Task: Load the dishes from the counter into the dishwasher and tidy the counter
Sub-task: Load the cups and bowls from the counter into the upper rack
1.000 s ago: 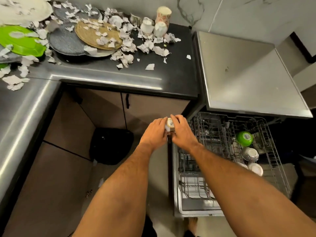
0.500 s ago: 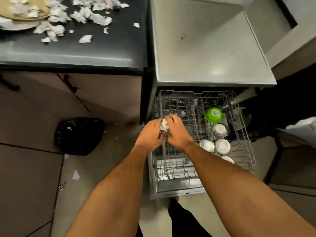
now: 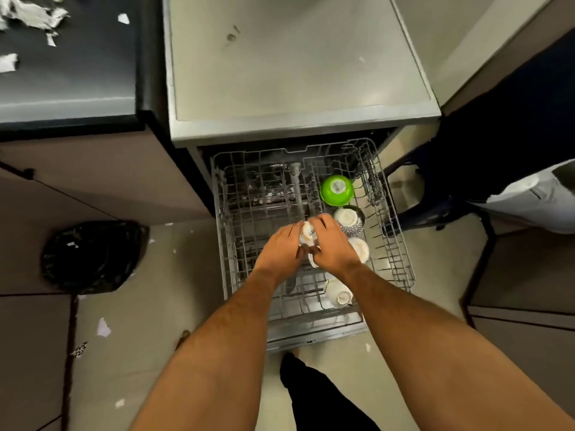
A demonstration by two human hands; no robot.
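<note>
Left hand (image 3: 281, 251) and right hand (image 3: 334, 244) clasp one white cup (image 3: 308, 233).

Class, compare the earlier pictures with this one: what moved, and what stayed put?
Both hands, left hand and right hand, carried the small white cup from beside the rack's left edge to over the rack. They still grip it. The green bowl stayed put.
</note>
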